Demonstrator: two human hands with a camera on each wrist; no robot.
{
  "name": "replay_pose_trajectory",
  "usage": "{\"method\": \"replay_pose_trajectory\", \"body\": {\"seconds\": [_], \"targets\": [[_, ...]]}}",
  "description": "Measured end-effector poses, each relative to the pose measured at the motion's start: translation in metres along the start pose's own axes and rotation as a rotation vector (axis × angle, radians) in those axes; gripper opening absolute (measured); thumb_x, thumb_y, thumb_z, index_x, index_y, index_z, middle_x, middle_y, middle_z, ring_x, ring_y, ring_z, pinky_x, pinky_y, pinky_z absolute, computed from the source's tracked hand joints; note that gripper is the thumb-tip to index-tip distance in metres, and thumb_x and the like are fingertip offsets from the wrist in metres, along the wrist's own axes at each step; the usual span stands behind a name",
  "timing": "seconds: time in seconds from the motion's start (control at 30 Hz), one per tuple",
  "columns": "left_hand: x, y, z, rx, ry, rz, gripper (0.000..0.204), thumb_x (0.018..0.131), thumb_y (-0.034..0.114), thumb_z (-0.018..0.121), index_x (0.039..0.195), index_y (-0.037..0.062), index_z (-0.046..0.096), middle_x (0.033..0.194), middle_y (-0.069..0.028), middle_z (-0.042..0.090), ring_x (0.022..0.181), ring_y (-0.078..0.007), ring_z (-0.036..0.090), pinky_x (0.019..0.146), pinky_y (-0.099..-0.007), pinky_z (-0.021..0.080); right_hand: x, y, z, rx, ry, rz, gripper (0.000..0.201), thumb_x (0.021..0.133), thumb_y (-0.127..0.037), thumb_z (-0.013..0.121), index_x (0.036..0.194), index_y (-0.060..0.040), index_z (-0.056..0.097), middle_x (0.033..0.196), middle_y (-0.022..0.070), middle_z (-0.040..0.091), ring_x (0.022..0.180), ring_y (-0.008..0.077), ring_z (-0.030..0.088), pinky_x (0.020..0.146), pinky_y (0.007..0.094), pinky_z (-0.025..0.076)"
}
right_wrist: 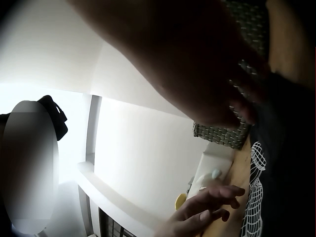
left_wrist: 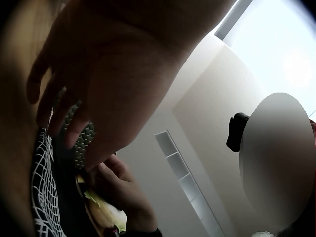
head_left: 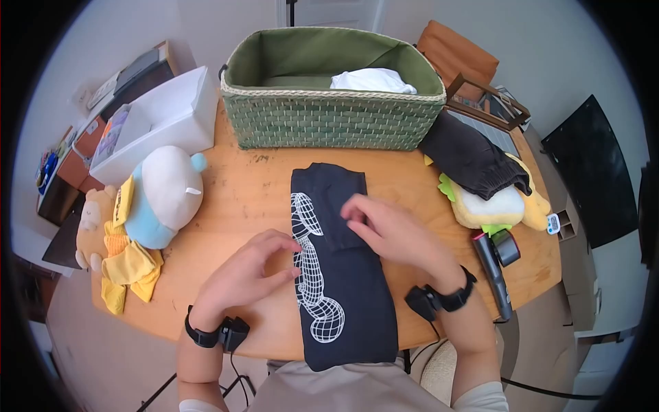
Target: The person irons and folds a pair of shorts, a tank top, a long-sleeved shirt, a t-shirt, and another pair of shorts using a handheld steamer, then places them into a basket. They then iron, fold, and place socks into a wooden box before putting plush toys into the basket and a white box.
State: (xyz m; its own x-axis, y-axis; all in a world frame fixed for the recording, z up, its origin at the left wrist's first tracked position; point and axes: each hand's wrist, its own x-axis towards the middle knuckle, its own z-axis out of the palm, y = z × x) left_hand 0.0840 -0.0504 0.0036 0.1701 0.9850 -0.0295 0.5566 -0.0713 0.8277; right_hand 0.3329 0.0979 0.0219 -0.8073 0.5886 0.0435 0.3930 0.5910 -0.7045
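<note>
A black garment (head_left: 353,295), folded into a long strip, lies flat on the wooden table (head_left: 233,175) in front of the person. White grid-line print (head_left: 312,268) runs down its left side, and a folded-over section covers the upper right part. The left hand (head_left: 254,271) is at the garment's left edge, fingers spread and gently bent, fingertips beside the print. Over the folded-over section is the right hand (head_left: 388,230), its fingers loosely bent close above the cloth. In the right wrist view the right hand (right_wrist: 217,84) is dark, with nothing visible between its fingers.
A green woven basket (head_left: 329,120) with white cloth (head_left: 374,80) inside stands at the back. Plush toys (head_left: 168,199) and a white bin (head_left: 165,117) are at left. Black cloth (head_left: 473,158) lies over a plush (head_left: 473,209) at right, near a dark handheld device (head_left: 491,268).
</note>
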Motion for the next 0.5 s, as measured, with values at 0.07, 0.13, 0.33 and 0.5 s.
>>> {"method": "replay_pose_trajectory", "body": {"seconds": [0.07, 0.13, 0.33, 0.5], "targets": [[-0.001, -0.001, -0.001, -0.002, -0.033, -0.01, 0.031, 0.09, 0.018, 0.074, 0.116, 0.005, 0.065, 0.12, -0.0116, 0.064, 0.112, -0.027, 0.062, 0.087, -0.0386, 0.054, -0.031, -0.004, -0.01, -0.161, -0.298, 0.179, 0.021, 0.094, -0.013, 0.063, 0.114, -0.0072, 0.058, 0.097, 0.0167, 0.068, 0.089, 0.037, 0.066, 0.076, 0.0445, 0.052], [-0.004, 0.002, -0.005, 0.112, -0.24, -0.076, 0.031, 0.088, 0.018, 0.074, 0.115, 0.0054, 0.065, 0.117, -0.0096, 0.065, 0.106, -0.0271, 0.064, 0.076, -0.0393, 0.055, -0.073, -0.01, -0.004, -0.233, -0.398, 0.201, 0.021, 0.092, -0.01, 0.063, 0.111, -0.0077, 0.056, 0.093, 0.0182, 0.067, 0.086, 0.0401, 0.065, 0.074, 0.0458, 0.051], [-0.033, 0.033, 0.02, 0.518, -0.456, 0.141, 0.025, 0.087, 0.014, 0.067, 0.111, 0.0101, 0.067, 0.11, -0.0076, 0.064, 0.111, -0.0248, 0.061, 0.089, -0.0393, 0.05, -0.165, -0.021, 0.021, -0.336, -0.379, 0.09, 0.041, 0.083, -0.015, 0.073, 0.122, -0.017, 0.062, 0.126, 0.0121, 0.06, 0.114, 0.0305, 0.06, 0.093, 0.0468, 0.049], [-0.065, 0.044, 0.055, 0.725, -0.529, 0.354, 0.051, 0.082, 0.017, 0.07, 0.132, 0.022, 0.06, 0.134, -0.0034, 0.051, 0.122, -0.0225, 0.05, 0.094, -0.0359, 0.043, -0.199, -0.019, 0.026, -0.508, -0.383, -0.021, 0.07, 0.079, -0.021, 0.076, 0.145, -0.0211, 0.053, 0.161, 0.0153, 0.033, 0.147, 0.0325, 0.034, 0.114, 0.0683, 0.028]]}}
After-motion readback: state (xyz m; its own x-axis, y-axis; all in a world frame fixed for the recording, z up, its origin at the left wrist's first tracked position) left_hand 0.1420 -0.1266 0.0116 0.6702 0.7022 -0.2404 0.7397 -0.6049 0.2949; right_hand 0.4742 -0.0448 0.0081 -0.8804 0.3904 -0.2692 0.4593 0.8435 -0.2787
